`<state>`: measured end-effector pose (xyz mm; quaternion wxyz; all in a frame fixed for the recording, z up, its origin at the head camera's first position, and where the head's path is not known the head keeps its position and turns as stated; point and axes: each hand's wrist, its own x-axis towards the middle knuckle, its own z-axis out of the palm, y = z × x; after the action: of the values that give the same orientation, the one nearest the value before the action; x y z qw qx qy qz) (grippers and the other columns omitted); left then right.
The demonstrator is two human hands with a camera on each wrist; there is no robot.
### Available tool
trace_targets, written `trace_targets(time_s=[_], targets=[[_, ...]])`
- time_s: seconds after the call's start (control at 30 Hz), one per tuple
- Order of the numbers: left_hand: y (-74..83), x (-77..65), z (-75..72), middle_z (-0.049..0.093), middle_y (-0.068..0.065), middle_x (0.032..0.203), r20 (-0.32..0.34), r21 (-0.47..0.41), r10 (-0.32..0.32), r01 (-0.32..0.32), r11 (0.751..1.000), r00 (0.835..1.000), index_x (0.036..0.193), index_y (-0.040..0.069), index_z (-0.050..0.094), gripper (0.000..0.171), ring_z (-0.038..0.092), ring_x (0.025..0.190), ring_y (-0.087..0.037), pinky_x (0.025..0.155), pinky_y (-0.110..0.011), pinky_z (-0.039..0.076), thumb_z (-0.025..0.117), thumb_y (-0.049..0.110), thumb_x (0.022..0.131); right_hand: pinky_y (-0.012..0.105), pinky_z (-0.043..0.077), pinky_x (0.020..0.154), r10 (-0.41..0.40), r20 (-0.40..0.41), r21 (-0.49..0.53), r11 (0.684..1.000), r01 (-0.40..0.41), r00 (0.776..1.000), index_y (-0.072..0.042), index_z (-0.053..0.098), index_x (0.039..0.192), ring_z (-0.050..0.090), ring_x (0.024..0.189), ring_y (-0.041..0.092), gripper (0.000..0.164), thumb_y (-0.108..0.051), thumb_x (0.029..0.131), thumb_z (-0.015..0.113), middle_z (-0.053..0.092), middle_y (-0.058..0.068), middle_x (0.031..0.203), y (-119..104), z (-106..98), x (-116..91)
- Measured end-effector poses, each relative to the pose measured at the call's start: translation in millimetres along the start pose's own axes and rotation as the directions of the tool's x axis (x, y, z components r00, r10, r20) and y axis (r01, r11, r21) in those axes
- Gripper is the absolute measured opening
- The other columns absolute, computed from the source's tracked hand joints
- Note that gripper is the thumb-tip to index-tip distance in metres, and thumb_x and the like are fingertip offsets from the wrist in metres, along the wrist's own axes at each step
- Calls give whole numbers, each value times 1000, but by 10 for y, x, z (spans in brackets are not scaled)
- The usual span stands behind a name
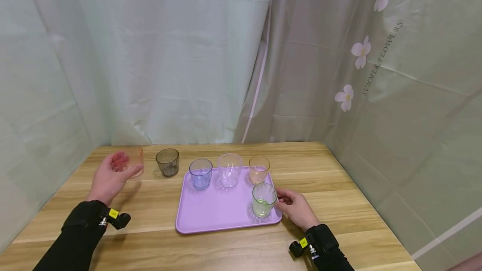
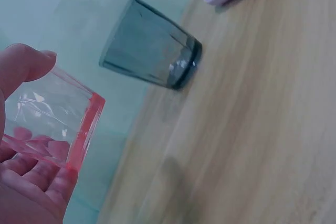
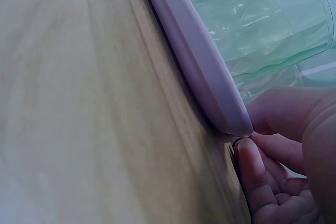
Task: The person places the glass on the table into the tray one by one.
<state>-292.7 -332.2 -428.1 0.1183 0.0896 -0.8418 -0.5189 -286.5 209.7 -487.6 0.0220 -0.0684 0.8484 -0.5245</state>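
Note:
My left hand [image 1: 108, 179] holds a pink-tinted clear glass [image 2: 79, 124] between thumb and fingers, over the left part of the table. The glass lies on its side in the left wrist view. To its right stands a smoky grey glass [image 1: 167, 163] on the wood. My right hand [image 1: 300, 211] pinches the rim of a purple tray [image 1: 211, 212] at its near right corner, thumb above and fingertips at the underside. Beside that thumb, a green-tinted glass [image 1: 263, 202] stands upright on the tray.
Along the tray's far side stand a blue glass [image 1: 201, 175], a clear pinkish glass [image 1: 229, 172] and a peach-tinted glass [image 1: 259, 170]. The wooden table [image 1: 339, 204] ends at the back against a pale curtain [image 1: 169, 74]. Another curtain with printed flowers [image 1: 395, 108] hangs along the right.

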Motion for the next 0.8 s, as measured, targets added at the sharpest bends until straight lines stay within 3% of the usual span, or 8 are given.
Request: trace_targets(time_s=[0.37,0.43,0.57,0.6,0.8], targets=[[207,-10,50,33,-23,161,15,-18,43,-42,999,999,162,7,18,101,34,143,-41,116,-57,32,72,52,90,20,52,82,-17,3,4,1000,17,1000,0,65,132,63,97,17,47,-8,87,77,69,8,112,10,1,1],[228,-7,58,35,-22,158,10,-14,59,-59,998,998,161,6,21,99,37,140,-39,113,-38,39,73,51,90,20,52,82,-16,2,6,1000,16,1000,0,65,132,63,97,17,47,-8,87,77,69,8,112,13,1,3],[263,-13,75,39,-22,155,3,-11,88,-88,996,996,159,5,24,97,40,134,-36,88,-7,40,74,50,89,20,52,81,-16,-2,5,1000,16,1000,-1,65,132,62,96,16,47,-9,87,77,69,7,112,20,3,4],[274,-17,76,40,-22,154,2,-10,97,-97,995,995,159,4,25,96,41,133,-35,80,-4,37,74,49,90,20,52,81,-15,-4,4,1000,15,1000,-2,66,132,62,96,16,47,-9,87,77,69,7,112,22,3,3],[350,-47,93,40,-23,154,17,-4,121,-121,993,992,159,4,25,95,42,134,-37,80,-3,38,73,49,90,20,51,81,-12,-8,-1,1000,12,1000,-2,66,132,62,96,16,47,-8,87,77,69,7,112,19,7,0]])
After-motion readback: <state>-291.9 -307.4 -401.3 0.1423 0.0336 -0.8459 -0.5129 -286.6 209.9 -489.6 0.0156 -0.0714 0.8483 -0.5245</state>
